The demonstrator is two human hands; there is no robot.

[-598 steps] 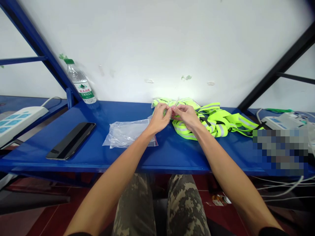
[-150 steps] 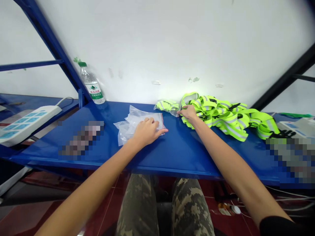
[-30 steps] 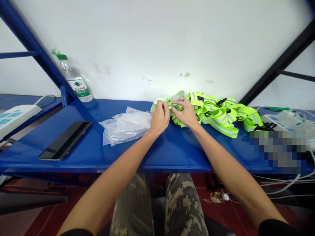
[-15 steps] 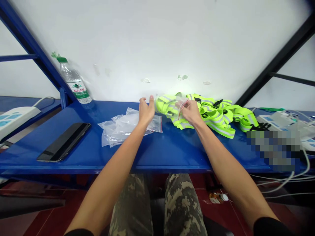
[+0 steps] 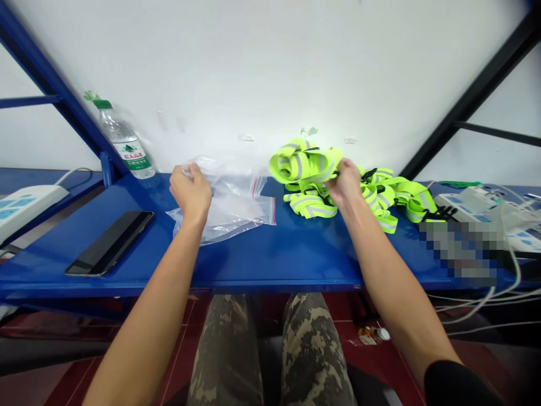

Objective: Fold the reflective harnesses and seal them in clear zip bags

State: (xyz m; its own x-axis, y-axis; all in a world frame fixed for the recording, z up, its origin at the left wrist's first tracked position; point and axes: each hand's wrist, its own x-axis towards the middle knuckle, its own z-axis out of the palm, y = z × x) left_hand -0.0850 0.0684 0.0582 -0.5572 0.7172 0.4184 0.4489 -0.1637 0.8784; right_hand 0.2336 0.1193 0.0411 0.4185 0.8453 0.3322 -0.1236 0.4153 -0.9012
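My left hand (image 5: 191,190) grips the left edge of a clear zip bag (image 5: 230,194) with a red seal strip and lifts it off a small pile of the same bags (image 5: 220,223) on the blue shelf (image 5: 270,259). My right hand (image 5: 345,181) holds up a folded bundle of neon-yellow reflective strap (image 5: 301,163), raised above the shelf. To its right lies a tangled heap of more yellow reflective straps (image 5: 393,194) with black buckles.
A water bottle (image 5: 122,141) stands at the back left by the blue frame post. A black phone (image 5: 110,243) lies at the front left. A white power strip (image 5: 21,206) sits on the far left, another power strip (image 5: 486,206) with cables on the right. A white wall is behind.
My left hand has moved left and taken hold of a clear bag from the pile. My right hand has lifted a folded strap bundle off the shelf.
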